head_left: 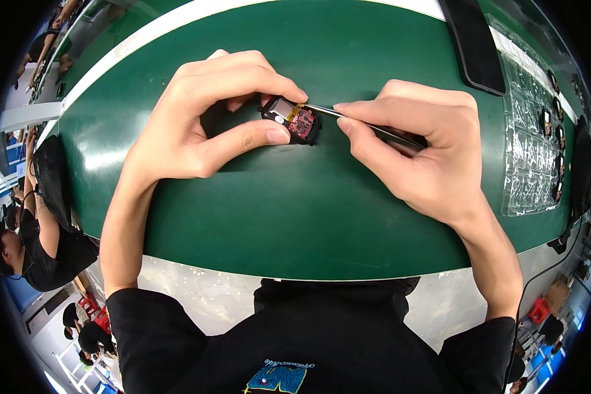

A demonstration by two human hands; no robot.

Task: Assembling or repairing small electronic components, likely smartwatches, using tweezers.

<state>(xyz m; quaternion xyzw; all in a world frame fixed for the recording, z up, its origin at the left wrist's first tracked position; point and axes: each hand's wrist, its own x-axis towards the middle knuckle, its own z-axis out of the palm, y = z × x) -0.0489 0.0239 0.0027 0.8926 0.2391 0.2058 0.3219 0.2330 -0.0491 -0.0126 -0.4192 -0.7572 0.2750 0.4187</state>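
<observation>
Between the thumb and forefinger of my left hand (203,111) is a small black electronic device (292,119) with its housing uncovered. Inside it show a red circuit board, a silvery rectangular part, a strip of yellow tape and a white round spot. My right hand (420,141) pinches slim metal tweezers (368,123) like a pen. Their tip meets the device's upper edge by the yellow tape, close to my left fingertip. Whether the tip grips anything is too small to tell.
The green tabletop (295,217) spreads under both hands. A clear plastic compartment tray (528,151) with several small dark parts lies at the right. A flat black slab-like object (476,49) rests at the upper right. Co-workers (39,230) sit beyond the left side.
</observation>
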